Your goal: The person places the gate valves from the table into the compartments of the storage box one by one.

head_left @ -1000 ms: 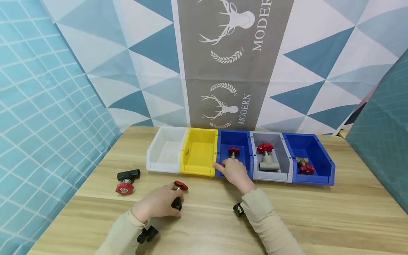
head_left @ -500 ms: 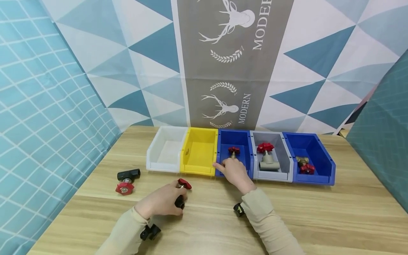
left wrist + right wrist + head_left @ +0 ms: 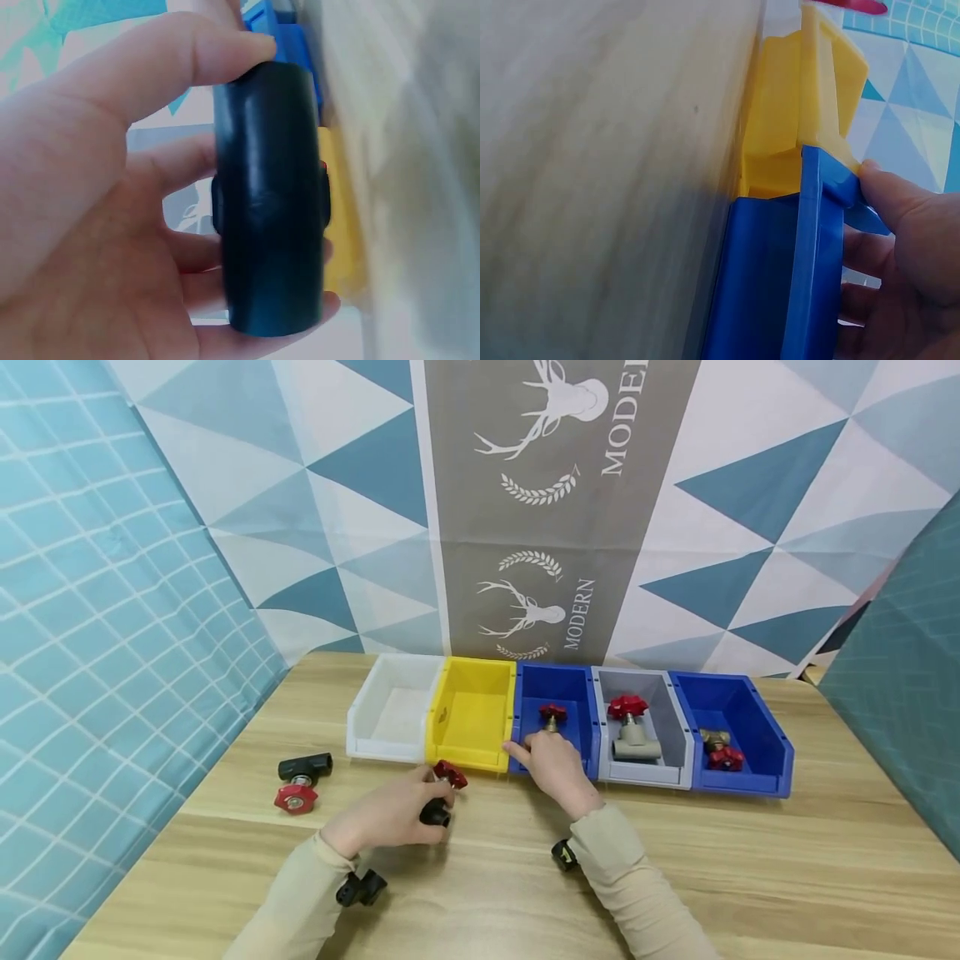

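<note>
My left hand holds a valve with a red handwheel and a black tubular body, just in front of the yellow bin. In the left wrist view the thumb lies on one end of the body and the fingertips reach the other. My right hand reaches over the front of the middle blue bin. Its thumb touches the corner by the yellow bin, and its fingers are inside, in front of a brass valve with a red handwheel. Its fingertips are hidden in the head view.
A white bin adjoins the yellow one. To the right are a grey bin and another blue bin, each with a red-wheeled valve. Another black valve lies at left; black fittings lie near my forearms.
My left hand has moved right and forward with the valve, closer to the yellow bin. The right hand keeps its place at the middle blue bin.
</note>
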